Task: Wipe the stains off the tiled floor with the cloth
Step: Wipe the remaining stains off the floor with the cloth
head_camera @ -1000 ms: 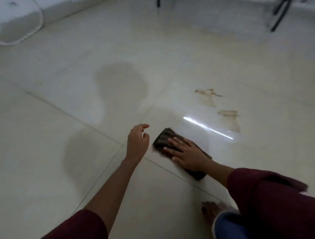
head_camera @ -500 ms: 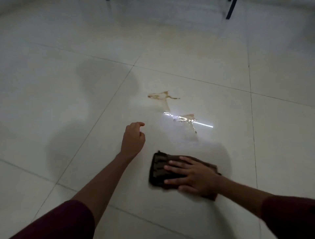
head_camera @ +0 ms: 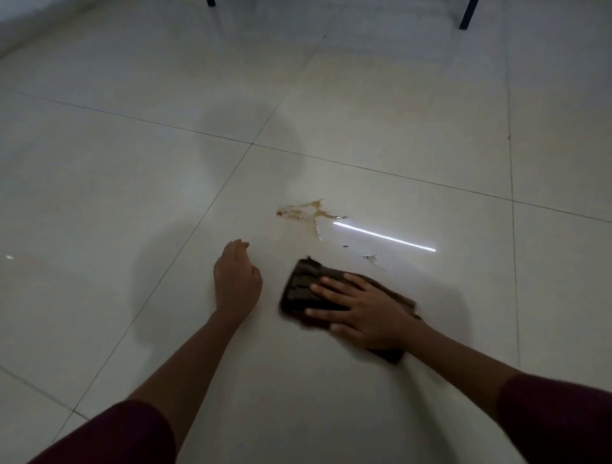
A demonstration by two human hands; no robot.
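Observation:
A dark brown cloth [head_camera: 299,291] lies flat on the pale tiled floor [head_camera: 132,185]. My right hand [head_camera: 361,306] presses on it with fingers spread, pointing left. A brown liquid stain [head_camera: 308,212] spreads on the tile just beyond the cloth, with a thin trail running down from it. A smaller wet patch [head_camera: 371,256] sits right of the cloth's far corner. My left hand [head_camera: 236,276] hovers or rests on the floor left of the cloth, fingers loosely curled, holding nothing.
Dark furniture legs [head_camera: 467,15] stand at the far right edge, with another leg [head_camera: 210,2] at the top middle. A bright strip of reflected light [head_camera: 384,236] crosses the tile right of the stain. Grout lines divide the large tiles.
The view has shifted and come closer to the floor. The cloth under my right hand has moved nearer the stains. The second stain looks smaller than before.

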